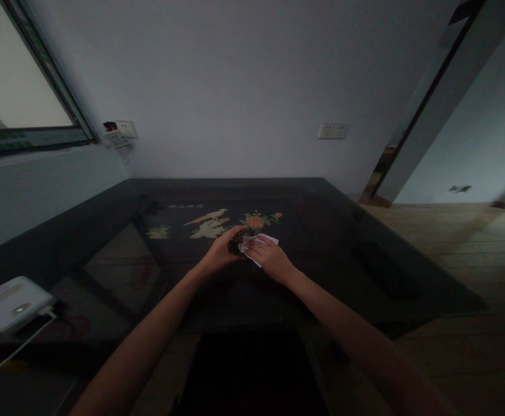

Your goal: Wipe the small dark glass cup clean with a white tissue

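Note:
My left hand (223, 253) is wrapped round the side of a small dark, shiny round object (236, 243) above the middle of the black table. Its exact kind is hard to make out in the dim light. My right hand (271, 258) has its fingers closed on a white tissue (270, 238) and presses it against the object's right side. Part of the tissue sticks out beyond the fingers. The two hands are close together, and they cover much of the object.
The glossy black table (322, 219) bears a painted bird and flowers (255, 221). A white box (14, 303) with a white cable (16, 352) sits at the left. Wall sockets (334, 131) are behind. A dark long shape (385, 270) shows on the right side.

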`<state>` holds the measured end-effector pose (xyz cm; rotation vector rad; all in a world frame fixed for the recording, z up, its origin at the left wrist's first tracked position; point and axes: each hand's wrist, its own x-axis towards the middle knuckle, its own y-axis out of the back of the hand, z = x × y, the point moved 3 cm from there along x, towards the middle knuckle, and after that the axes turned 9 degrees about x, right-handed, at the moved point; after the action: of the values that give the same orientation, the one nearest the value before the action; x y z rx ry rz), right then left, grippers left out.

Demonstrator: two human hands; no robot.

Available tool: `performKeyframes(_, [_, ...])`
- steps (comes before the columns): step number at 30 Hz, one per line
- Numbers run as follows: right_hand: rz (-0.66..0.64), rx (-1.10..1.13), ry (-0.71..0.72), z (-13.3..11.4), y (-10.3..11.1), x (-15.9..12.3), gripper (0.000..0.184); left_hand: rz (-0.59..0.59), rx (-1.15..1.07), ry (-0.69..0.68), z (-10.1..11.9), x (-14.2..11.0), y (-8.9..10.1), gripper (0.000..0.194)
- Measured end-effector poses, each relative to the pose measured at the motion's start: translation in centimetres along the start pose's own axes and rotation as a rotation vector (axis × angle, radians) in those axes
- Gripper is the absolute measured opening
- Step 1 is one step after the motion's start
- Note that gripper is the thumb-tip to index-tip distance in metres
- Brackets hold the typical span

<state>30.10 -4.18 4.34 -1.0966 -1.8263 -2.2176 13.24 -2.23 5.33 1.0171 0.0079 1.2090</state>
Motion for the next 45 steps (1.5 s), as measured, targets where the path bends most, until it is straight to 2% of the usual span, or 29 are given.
performKeyframes(4, [0.011, 0.021, -0.002, -0.7, -0.1, 0.0, 0.025, -0.042, -0.077, 0.013, 0.1, -0.1, 0.0, 0.076])
performKeyframes(8, [0.041, 0.113, -0.035, -1.4, -0.9, -0.1, 0.033, -0.016, -0.028, -0.016, 0.5, -0.2, -0.2, 0.072])
performKeyframes(12, [0.032, 0.054, -0.003, -1.2, -1.0, -0.1, 0.030, -0.023, -0.021, -0.013, 0.5, -0.3, -0.1, 0.074])
performKeyframes(15, [0.012, -0.017, 0.060, -0.8, -0.5, -0.1, 0.024, -0.093, -0.108, 0.030, 0.1, -0.3, 0.1, 0.080])
performKeyframes(20, [-0.021, -0.005, 0.116, -0.5, 0.0, -0.5, 0.019, -0.312, -0.271, 0.088, 0.1, -0.7, 0.1, 0.085])
performKeyframes(24, [-0.016, -0.016, 0.132, -0.7, 0.4, -0.6, 0.021, -0.329, -0.330, 0.072, 0.6, -0.9, 0.0, 0.085])
performKeyframes(27, [0.020, -0.073, 0.088, -1.1, 1.1, -0.4, 0.023, -0.273, -0.276, 0.033, 0.8, -0.8, -0.5, 0.085])
performKeyframes(32, [0.095, -0.124, 0.014, -2.0, 2.0, 0.2, 0.026, -0.033, -0.082, -0.049, 0.7, -0.6, -1.7, 0.096])
performKeyframes(37, [0.146, -0.122, -0.057, -2.1, 1.9, 0.2, 0.025, 0.141, 0.029, -0.055, 0.9, -0.7, -2.9, 0.086])
performKeyframes(42, [0.128, -0.054, -0.085, -2.2, 1.3, 0.1, 0.030, 0.214, 0.033, -0.001, 1.2, -0.7, -3.3, 0.079])
performKeyframes(45, [0.105, 0.039, -0.116, -2.4, 0.9, 0.0, 0.031, 0.226, 0.100, -0.052, 1.1, -0.8, -3.0, 0.072])
